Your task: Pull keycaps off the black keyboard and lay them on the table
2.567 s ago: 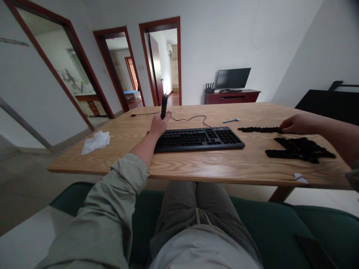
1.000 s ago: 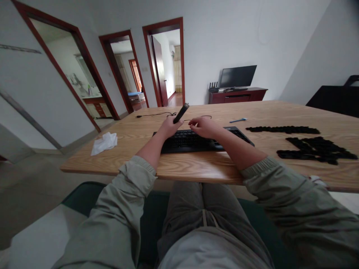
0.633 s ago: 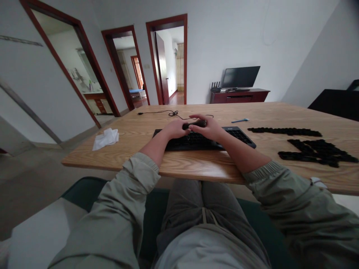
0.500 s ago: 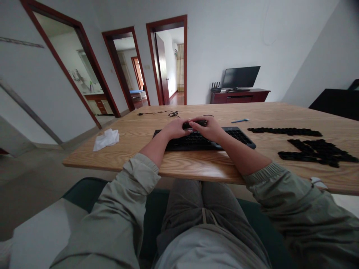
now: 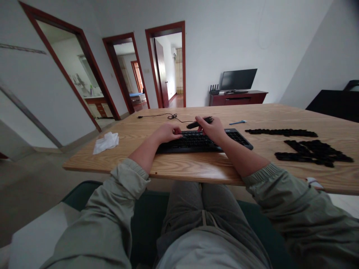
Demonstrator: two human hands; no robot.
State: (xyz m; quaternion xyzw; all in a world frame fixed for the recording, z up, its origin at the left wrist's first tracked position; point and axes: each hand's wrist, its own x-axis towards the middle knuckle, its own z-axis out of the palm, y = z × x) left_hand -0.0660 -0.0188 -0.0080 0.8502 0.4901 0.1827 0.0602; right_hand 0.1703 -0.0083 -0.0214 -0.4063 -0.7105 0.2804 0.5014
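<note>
My single feed rides on the wearer's head, facing forward and tipped down across the wooden table (image 5: 190,166). The lap (image 5: 185,203) is closest, seen from above, at six o'clock. Near the dial's centre, and close, I have the computer keyboard (image 5: 193,142). The framing is wide enough to reach the far flat-screen television (image 5: 238,79) between one and two o'clock and a doorway (image 5: 77,67) at ten.

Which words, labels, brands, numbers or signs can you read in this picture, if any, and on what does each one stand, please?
None can be read for certain.
Keyboard, far edge toward the right: a pale mark, too small to read.
Keys: any characters are too small and dark to make out.
Black stick in the right hand: no readable text.
Screen by the wall: dark, no text visible.
</note>
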